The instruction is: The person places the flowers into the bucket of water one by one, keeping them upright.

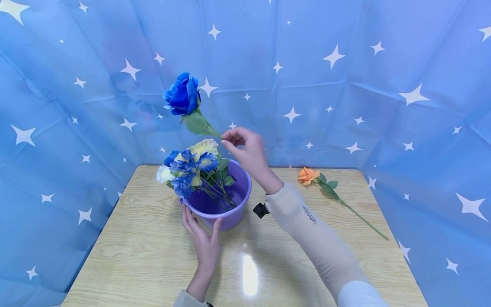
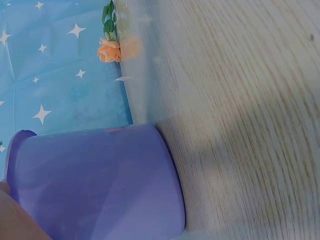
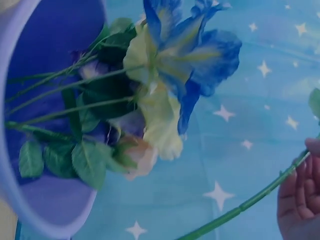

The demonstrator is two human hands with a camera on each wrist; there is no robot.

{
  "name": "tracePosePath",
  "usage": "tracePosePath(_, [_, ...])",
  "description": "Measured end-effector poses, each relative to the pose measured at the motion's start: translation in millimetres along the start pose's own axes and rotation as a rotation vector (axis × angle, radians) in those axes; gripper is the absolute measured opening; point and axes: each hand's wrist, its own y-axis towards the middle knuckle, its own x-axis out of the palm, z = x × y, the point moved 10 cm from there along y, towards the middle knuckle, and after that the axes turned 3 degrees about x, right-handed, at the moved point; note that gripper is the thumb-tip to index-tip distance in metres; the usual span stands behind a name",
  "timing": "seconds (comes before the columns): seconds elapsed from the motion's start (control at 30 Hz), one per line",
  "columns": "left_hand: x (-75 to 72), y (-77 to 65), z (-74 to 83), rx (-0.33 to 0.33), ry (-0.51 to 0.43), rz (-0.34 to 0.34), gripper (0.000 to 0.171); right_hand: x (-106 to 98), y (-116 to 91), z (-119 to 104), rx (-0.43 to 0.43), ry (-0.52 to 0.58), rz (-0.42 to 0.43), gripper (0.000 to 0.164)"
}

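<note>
My right hand (image 1: 247, 149) pinches the green stem of an artificial blue rose (image 1: 183, 94), holding it above a purple bucket (image 1: 226, 219). In the right wrist view the rose's stem (image 3: 240, 209) slants down past the fingers; the bloom is out of that view. My left hand (image 1: 205, 245) rests against the near left outside of the bucket, fingers and thumb spread along its wall below the rim. Inside the bucket leans a bunch of artificial flowers (image 1: 192, 166) in blue, pale yellow and white, their heads hanging over the left rim.
An orange rose (image 1: 308, 175) lies on the wooden table (image 1: 142, 251) at the right, its long stem pointing to the near right. Behind and beside the table hangs a blue curtain (image 1: 245, 51) with white stars.
</note>
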Motion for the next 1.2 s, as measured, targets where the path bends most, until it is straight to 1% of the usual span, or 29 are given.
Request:
tracePosePath(0.13, [-0.2, 0.5, 0.0, -0.002, 0.002, -0.003, 0.097, 9, 1, 0, 0.007, 0.035, 0.001, 0.010])
tracePosePath(0.23, [-0.5, 0.2, 0.5, -0.001, 0.008, -0.004, 0.097, 15, 0, 8, 0.030, 0.022, 0.007, 0.009])
tracePosePath(0.37, [-0.9, -0.3, 0.9, 0.004, 0.012, -0.003, 0.098, 22, -4, 26, 0.068, 0.000, 0.015, 0.009])
tracePosePath(0.53, [-1.4, -0.5, 0.3, -0.016, 0.007, -0.002, 0.099, 27, -11, 54, 0.136, -0.028, 0.027, 0.009])
tracePosePath(0.7, [-1.8, -0.3, 0.6, -0.034, 0.004, 0.004, 0.100, 29, -21, 79, 0.194, -0.087, 0.044, 0.008])
tracePosePath(0.83, [-1.7, -0.2, 0.6, -0.036, 0.005, 0.008, 0.099, 31, -29, 96, 0.230, -0.127, 0.059, 0.008])
tracePosePath(1.03, [-1.1, -0.1, 0.2, -0.029, -0.002, 0.007, 0.098, 31, -37, 114, 0.268, -0.152, 0.084, 0.008])
tracePosePath(1.2, [-1.0, -0.1, 0.0, -0.011, -0.009, 0.007, 0.097, 31, -43, 126, 0.304, -0.173, 0.087, 0.008])
